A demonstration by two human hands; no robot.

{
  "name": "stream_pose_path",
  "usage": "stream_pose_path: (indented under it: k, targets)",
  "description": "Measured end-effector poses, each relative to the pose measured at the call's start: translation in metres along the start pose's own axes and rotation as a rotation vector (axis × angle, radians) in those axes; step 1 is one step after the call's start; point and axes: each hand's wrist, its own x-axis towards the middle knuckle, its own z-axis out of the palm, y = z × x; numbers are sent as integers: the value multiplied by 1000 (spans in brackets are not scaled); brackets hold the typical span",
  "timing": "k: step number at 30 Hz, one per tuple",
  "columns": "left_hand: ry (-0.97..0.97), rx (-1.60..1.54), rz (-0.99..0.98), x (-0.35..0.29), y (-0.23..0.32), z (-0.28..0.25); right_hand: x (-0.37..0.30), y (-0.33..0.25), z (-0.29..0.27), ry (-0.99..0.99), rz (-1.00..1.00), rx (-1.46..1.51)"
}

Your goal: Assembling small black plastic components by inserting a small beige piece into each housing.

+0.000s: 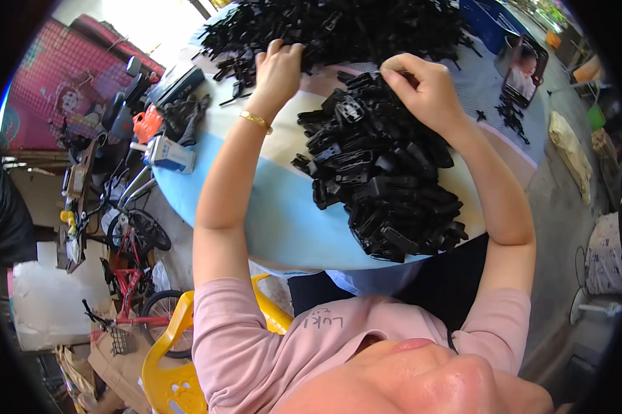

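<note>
My left hand [280, 72], below a gold bracelet [256, 121], is at the near edge of a big heap of small black plastic parts [345, 31]. Its fingers are bent down and closed, and their tips are hidden. My right hand [427, 90] is over the far end of a nearer pile of black plastic clips or parts [376, 159]. Thumb and forefinger are pinched together there; whatever they may hold is too small or hidden to name. The nearer pile reaches down to the table's front edge between my forearms.
The round table [276, 200] has a pale blue and cream covering. A phone [525, 69] leans upright at the right, beside a few loose black parts [512, 117] and a blue bin [490, 24]. At left lie a small box [171, 154] and an orange bag [147, 124]. A yellow chair [169, 352] is beside me.
</note>
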Motion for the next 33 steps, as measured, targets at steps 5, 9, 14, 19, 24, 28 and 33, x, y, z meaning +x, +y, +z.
stream_pose_path:
  k: [5,9,14,19,24,28,33]
  targets:
    - [67,162,60,2,1,-1,0,0,-1,-19,-17,-15]
    - [221,98,-34,-1,17,-26,2,-2,-2,-25,31,-2]
    - [442,-597,-79,3,46,-53,1,4,3,73,94,143]
    - [-16,-1730,-90,-15,89,-67,7,-1,-3,1,368,590]
    - [-132,-1898,25,-16,84,-78,7,-8,-8,-8,378,668]
    - [-166,-1869,15,-16,82,-82,6,-8,-13,1,378,809]
    - [-169,-1884,-1,-18,77,-85,7,-13,-12,-51,466,825]
